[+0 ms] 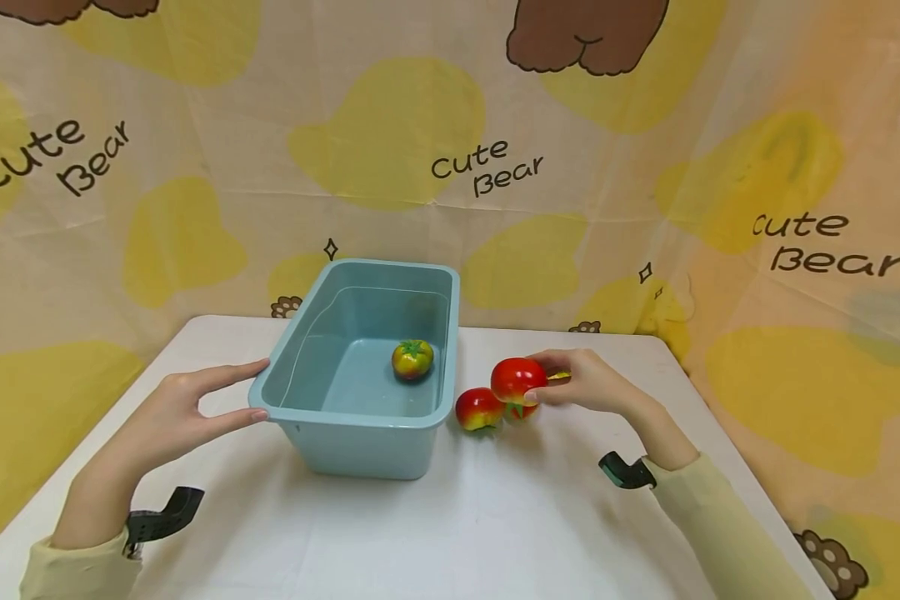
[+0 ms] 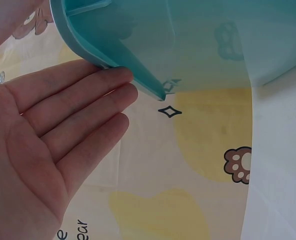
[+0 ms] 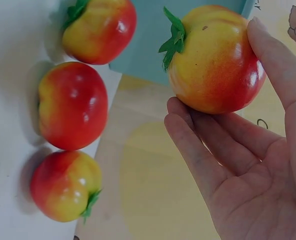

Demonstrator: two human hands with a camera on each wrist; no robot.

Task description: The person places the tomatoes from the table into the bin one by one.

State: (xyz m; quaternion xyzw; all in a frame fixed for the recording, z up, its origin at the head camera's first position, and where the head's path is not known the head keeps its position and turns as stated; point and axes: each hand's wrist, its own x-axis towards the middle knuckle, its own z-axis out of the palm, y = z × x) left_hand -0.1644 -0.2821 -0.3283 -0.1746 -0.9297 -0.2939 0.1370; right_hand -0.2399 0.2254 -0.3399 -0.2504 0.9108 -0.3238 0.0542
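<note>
My right hand (image 1: pixel 581 383) holds a red-and-yellow toy tomato (image 3: pixel 215 60) between thumb and fingertips, raised above the table beside the bin. Its green leaves point downward in the head view. Three more tomatoes lie in a row on the table, best seen in the right wrist view: one (image 3: pixel 100 30) near the bin, a redder middle one (image 3: pixel 73 106) and one (image 3: pixel 65 185) at the end. Straight fingers and thumb of my left hand (image 1: pixel 172 417) touch the near-left rim of a light-blue plastic bin (image 1: pixel 352 419). Inside the bin rests a greenish-yellow tomato (image 1: pixel 412 360).
The bin stands left of centre on a white table (image 1: pixel 495 525). A patterned "Cute Bear" cloth (image 1: pixel 390 125) hangs behind the table and along its sides. Each wrist wears a dark strap mount (image 1: pixel 167 515).
</note>
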